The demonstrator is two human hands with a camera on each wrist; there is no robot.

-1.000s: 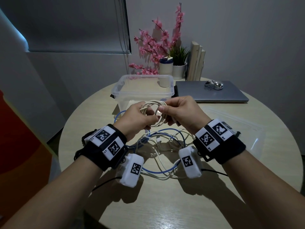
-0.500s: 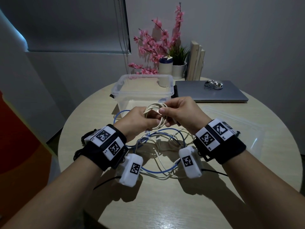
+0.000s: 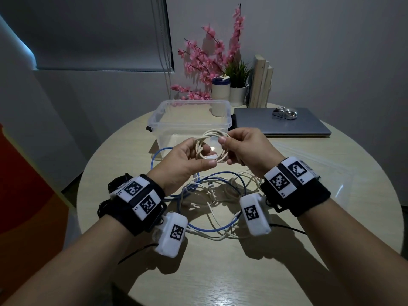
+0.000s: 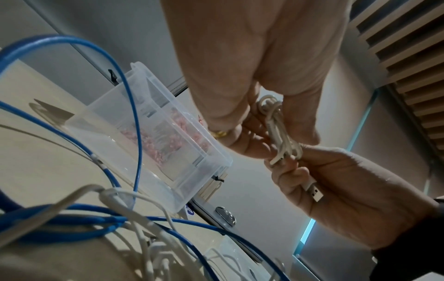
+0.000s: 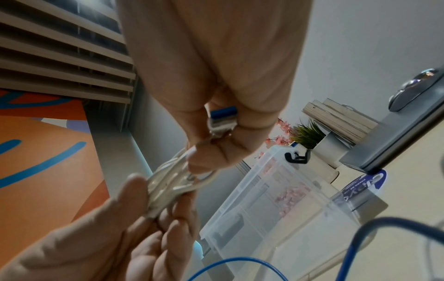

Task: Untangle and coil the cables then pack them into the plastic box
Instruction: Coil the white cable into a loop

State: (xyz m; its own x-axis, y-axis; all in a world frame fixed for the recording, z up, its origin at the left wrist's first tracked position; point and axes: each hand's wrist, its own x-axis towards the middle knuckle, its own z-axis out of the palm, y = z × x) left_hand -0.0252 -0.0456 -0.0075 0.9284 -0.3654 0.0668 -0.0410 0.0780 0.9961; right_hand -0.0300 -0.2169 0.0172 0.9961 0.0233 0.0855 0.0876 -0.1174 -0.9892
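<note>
1. Since a second earlier the white coil (image 3: 211, 148) had been spread from a squeezed bundle into a round, open ring, which suggested the coiling of this cable was about finished.
2. The left hand (image 3: 184, 161) pinched the coil's left side, thumb over its plug.
3. The right hand (image 3: 245, 149) pinched the right side.
4. The coil hung between the hands, just near of the plastic box (image 3: 192, 120), above the tangled cables (image 3: 212, 204) left on the table (image 3: 220, 272).

Bare forearms wear black wristbands (image 3: 136, 215) carrying white marker-printed camera blocks (image 3: 256, 214)
</note>
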